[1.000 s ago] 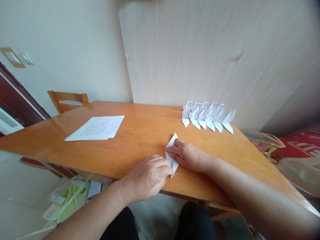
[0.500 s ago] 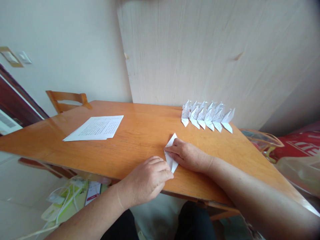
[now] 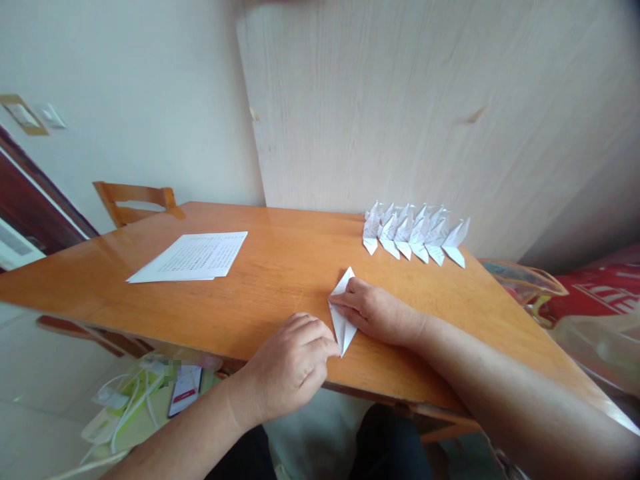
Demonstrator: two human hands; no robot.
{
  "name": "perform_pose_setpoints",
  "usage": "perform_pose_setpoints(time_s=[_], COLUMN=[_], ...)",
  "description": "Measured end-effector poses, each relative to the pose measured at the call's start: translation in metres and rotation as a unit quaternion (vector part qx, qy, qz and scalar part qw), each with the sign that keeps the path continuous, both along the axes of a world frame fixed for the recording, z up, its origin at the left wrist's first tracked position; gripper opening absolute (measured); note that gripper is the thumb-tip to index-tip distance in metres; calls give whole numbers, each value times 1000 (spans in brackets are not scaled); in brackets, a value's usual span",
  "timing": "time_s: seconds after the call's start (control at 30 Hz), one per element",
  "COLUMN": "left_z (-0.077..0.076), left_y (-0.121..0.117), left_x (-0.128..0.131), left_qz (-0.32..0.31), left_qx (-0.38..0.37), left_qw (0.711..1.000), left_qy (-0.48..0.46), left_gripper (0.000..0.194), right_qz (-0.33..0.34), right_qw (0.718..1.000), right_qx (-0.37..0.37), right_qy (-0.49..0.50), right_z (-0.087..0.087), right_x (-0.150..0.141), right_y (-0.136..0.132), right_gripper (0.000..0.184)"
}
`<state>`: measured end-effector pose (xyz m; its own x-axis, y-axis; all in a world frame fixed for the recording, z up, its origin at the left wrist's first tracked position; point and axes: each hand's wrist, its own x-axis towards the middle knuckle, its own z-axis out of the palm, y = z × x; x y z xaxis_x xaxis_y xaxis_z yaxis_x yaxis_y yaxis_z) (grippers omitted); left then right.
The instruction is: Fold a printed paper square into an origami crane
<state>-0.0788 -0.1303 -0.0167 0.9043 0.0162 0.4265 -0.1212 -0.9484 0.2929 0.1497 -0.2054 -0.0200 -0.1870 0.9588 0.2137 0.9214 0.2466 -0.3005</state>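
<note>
Right hand (image 3: 373, 310) presses folded paper (image 3: 343, 330), left hand (image 3: 295, 363) curls at its tip; can't tell if fingers pinch

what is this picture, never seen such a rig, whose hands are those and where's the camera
There is no machine here: a person works bare-handed, filmed by a camera worn on the head, looking forward and down. The right hand holds a folded white paper down on the wooden table. The left hand is beside the paper's near tip; whether it touches is hard to tell. Farther back, printed sheets lie to the left, and folded paper pieces stand clustered to the right.
</note>
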Motion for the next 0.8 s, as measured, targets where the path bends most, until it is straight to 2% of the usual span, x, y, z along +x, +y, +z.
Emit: perform_pose_setpoints(time_s=[0.1,0.8], left_z=[-2,-6], left_y=[0,2], left_x=[2,1], left_qz=[28,10], left_qx=[13,23], left_qw=[999,1000], left_qy=[18,13], left_gripper=[30,29], right_qz=[0,1], right_qw=[1000,1000], right_qx=[-4,7], right_qy=[-3,-15], right_z=[0,-1], right_x=[0,1], right_y=[0,-1], right_gripper=[19,21])
